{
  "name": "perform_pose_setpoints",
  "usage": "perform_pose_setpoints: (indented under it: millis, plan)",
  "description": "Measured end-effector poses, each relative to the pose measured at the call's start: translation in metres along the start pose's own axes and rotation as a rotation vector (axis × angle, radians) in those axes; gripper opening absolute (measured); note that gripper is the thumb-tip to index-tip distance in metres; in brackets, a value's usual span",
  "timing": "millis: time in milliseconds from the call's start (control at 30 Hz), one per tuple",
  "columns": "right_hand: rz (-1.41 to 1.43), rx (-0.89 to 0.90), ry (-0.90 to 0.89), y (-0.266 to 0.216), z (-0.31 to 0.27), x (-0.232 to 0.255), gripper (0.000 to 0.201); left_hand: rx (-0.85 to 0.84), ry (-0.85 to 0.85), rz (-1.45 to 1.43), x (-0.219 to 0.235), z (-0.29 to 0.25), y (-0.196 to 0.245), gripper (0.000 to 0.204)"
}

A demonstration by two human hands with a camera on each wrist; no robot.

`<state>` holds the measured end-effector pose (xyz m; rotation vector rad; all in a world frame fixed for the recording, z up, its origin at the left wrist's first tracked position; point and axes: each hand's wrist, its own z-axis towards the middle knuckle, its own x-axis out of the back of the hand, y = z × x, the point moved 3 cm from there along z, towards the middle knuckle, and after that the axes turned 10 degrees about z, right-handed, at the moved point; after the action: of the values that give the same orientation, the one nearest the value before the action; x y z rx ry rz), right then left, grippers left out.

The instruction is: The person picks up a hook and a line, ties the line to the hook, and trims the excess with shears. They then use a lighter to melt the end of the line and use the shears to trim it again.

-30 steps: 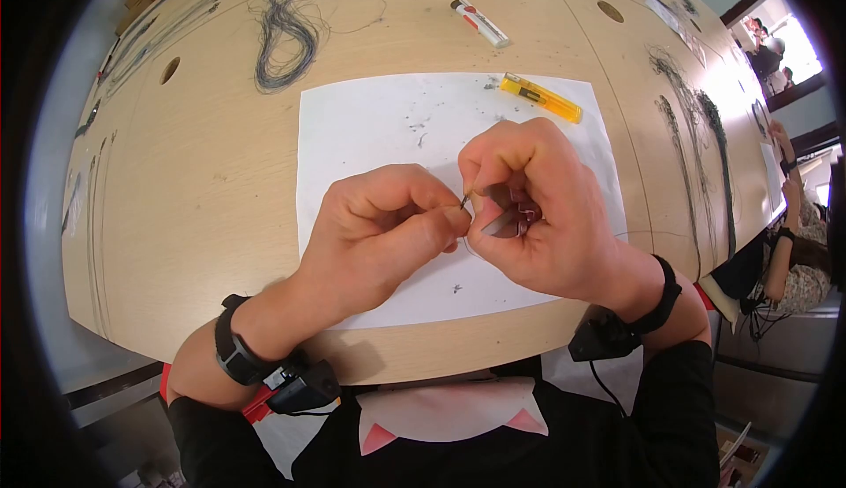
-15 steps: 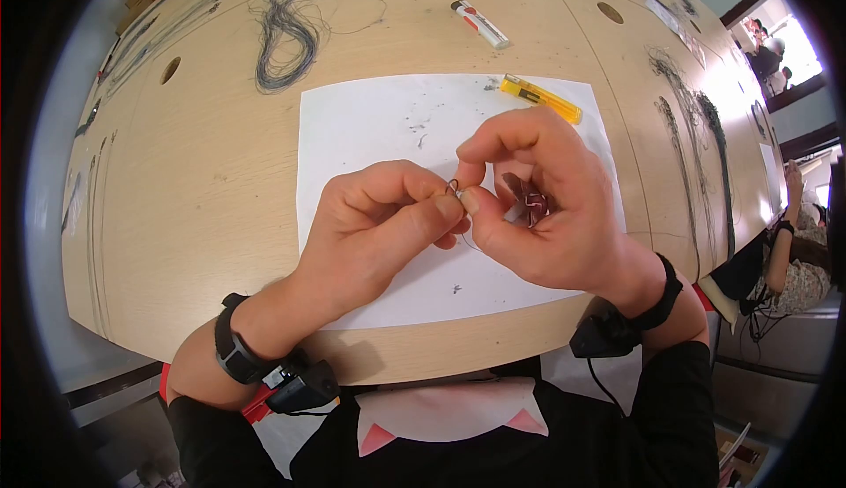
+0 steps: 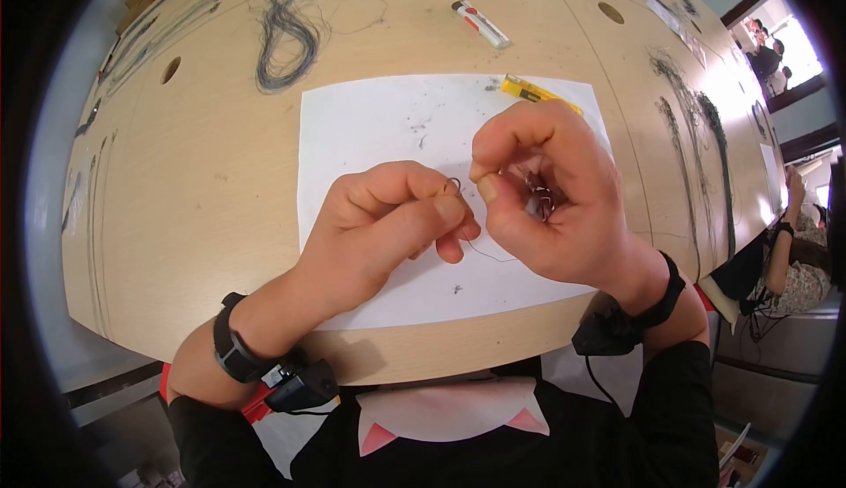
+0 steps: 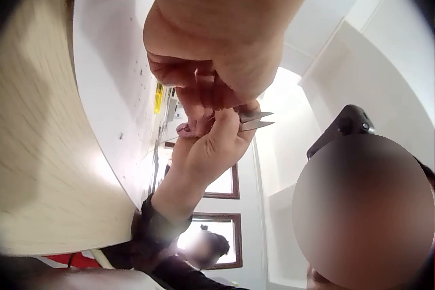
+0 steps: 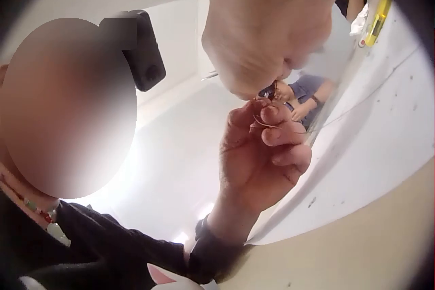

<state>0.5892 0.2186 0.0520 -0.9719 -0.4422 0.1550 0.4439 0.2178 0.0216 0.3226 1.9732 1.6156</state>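
My left hand [image 3: 379,219] pinches a small dark loop of thread [image 3: 455,183] between thumb and forefinger, above the white paper. A thin strand [image 5: 353,116] trails from those fingers past the paper in the right wrist view. My right hand [image 3: 560,193] is a short gap to the right, with thumb and forefinger tips together. Small scissors [image 4: 257,121] are held in its curled fingers, their blades sticking out in the left wrist view. Whether the right fingertips also pinch thread, I cannot tell.
Under the hands lies a white paper sheet [image 3: 352,127] with dark specks. A slim yellow plastic item [image 3: 529,90] lies at its far edge, partly behind my right hand. Beyond are a white tube [image 3: 481,25] and a grey thread bundle [image 3: 289,39]. Dark strands [image 3: 718,153] lie at right.
The fingertips of both hands were together and have parted; my right hand has moved right and slightly away. The loop now shows above the left fingertips, and more strand shows below.
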Motion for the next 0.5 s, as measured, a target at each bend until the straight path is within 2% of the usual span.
perform_pose_setpoints:
  millis: [100, 167, 500]
  plan:
    - [0.003, -0.044, 0.005, -0.0003, 0.0013, 0.0013, 0.022, 0.007, 0.016, -0.002, 0.0042, 0.0008, -0.0022, 0.010]
    - [0.151, -0.108, 0.046, 0.0025, 0.0014, 0.0018, 0.020, 0.002, -0.045, 0.017, 0.0060, 0.0014, -0.0031, 0.011]
    - [0.188, -0.192, 0.086, 0.0069, 0.0015, -0.0008, 0.013, 0.020, -0.007, 0.028, 0.0008, 0.0005, -0.0014, 0.013]
